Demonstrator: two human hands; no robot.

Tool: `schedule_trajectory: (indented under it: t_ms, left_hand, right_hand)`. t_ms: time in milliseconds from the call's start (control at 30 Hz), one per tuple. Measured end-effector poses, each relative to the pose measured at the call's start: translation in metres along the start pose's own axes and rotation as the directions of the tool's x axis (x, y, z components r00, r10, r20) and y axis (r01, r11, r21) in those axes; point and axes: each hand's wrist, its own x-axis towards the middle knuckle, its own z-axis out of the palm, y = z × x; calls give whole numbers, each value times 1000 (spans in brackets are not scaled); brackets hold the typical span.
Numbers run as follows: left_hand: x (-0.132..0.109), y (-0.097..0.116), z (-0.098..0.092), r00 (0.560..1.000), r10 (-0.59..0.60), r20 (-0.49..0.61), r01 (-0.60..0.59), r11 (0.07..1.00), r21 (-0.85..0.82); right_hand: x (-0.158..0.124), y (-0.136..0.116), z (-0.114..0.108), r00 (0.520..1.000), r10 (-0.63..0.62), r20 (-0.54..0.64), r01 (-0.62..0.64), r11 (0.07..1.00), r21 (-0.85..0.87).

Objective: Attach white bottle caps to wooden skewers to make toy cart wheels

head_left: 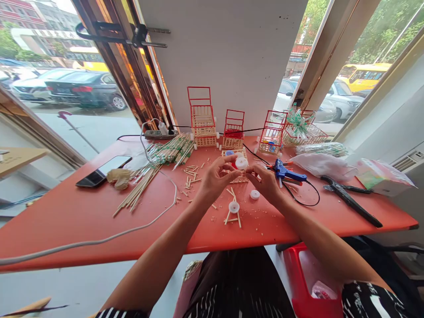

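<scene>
- A corner by big windows, cars and a yellow bus (364, 75) parked outside; a white panel stands behind a red table (66, 216) that fills the view.
- Three stick carts (202, 119) with red frames stand in a row along the table's far edge, seemingly set back out of the working space.
- A bundle of sticks (141, 187) lies fanned out at the left, within reach of the left arm; short offcuts are scattered between it and the hands.
- A phone (102, 171) lies face up near the left edge, well apart from the work.
- Black cutters (351, 201) rest at the right, near a white bag (318, 164).
- A blue glue gun (286, 173) lies just beside the right hand, its cord looping behind, likely kept close for quick pick-up.
- The left hand (213, 179) and right hand (265, 182) meet above the table's middle, fingertips pinching a small white wheel (241, 163) between them, held up towards the eyes for fine work.
- Two more wheels lie below the hands, one (233, 206) on a little stick frame, one (255, 194) loose on the table.
- No brand or writing is readable anywhere.
</scene>
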Motion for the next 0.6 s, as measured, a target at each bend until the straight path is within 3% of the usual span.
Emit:
schedule_trajectory:
  t_ms: [200, 600]
  left_hand:
    - [3, -3, -2, 999, 50, 11, -51, 998, 24]
    - [1, -1, -2, 995, 103, 11, -103, 992, 79]
  right_hand:
    - [-2, -1, 1, 997, -62, 35, 63, 997, -31]
    - [-2, -2, 1, 998, -48, 45, 50, 997, -50]
